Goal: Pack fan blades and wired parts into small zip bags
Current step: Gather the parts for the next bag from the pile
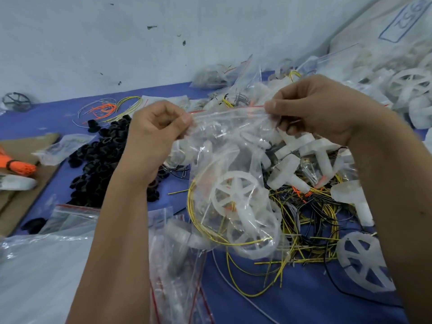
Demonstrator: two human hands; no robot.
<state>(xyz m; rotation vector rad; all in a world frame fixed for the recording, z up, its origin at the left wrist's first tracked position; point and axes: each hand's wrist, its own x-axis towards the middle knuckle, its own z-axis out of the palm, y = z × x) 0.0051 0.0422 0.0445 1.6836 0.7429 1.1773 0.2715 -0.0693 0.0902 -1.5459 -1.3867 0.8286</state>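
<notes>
A clear zip bag [229, 146] with a red seal line hangs between my two hands above the blue table. My left hand [154, 134] pinches the left end of its top edge, and my right hand [320, 108] pinches the right end. Inside the bag I see a white fan blade wheel [233, 190] and a coil of yellow wire [210, 232]. Under the bag lies a heap of white fan parts [301, 157] tangled with yellow and black wires [311, 230]. Another white wheel [364, 263] lies at the lower right.
A pile of black rings [98, 160] sits left of my left arm. Empty zip bags [177, 265] lie at the bottom centre, packed bags [212, 76] at the back. Cardboard [28, 174] with orange ties [16, 166] is at the far left, a large plastic bag [39, 277] bottom left.
</notes>
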